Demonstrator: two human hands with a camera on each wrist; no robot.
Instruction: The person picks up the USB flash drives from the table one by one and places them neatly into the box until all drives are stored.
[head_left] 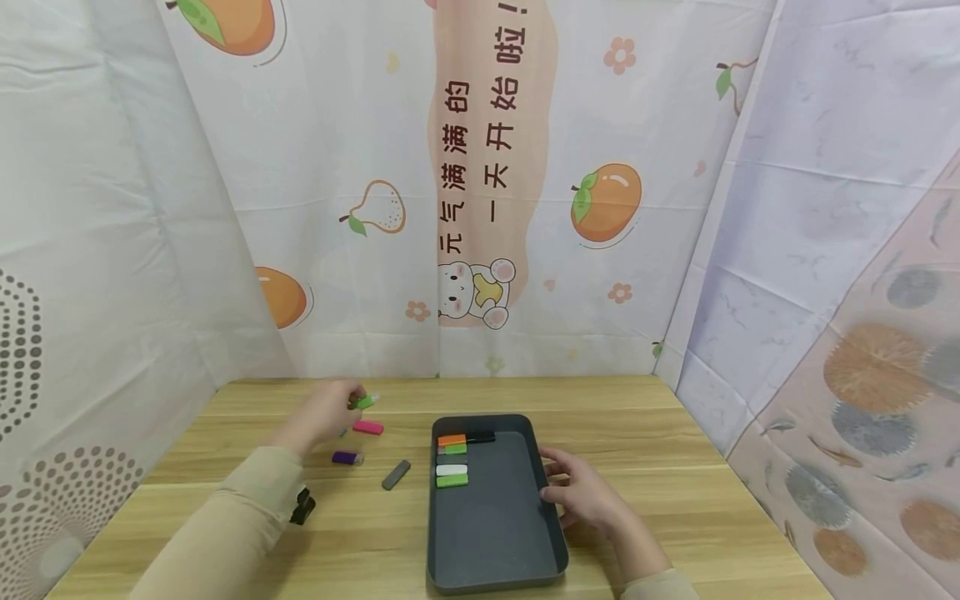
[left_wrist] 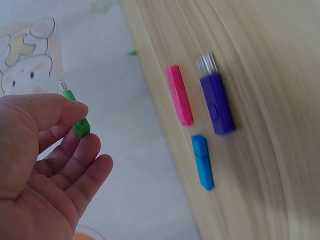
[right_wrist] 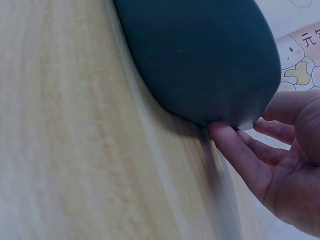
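Note:
My left hand [head_left: 330, 410] is raised at the back left, pinching a small green USB flash drive [left_wrist: 81, 128] between thumb and fingers, its metal tip pointing away. Below it on the table lie a pink stick [head_left: 368, 427], a purple flash drive [head_left: 347, 458] with a metal end, and a blue stick [left_wrist: 202, 162]. A grey stick [head_left: 396, 474] lies nearer the dark grey tray [head_left: 501, 529]. At the tray's right side, my right hand [head_left: 588, 492] rests thumb and fingertips against the rim, spread apart. Its lower fingers are partly hidden in the head view.
Inside the tray's far left part, several small sticks sit in a column, among them an orange one [head_left: 452, 440] and a white one [head_left: 452, 470]. A black one [head_left: 481, 437] lies beside them. Printed curtains [head_left: 360, 292] stand behind the wooden table [head_left: 637, 417] and along both sides.

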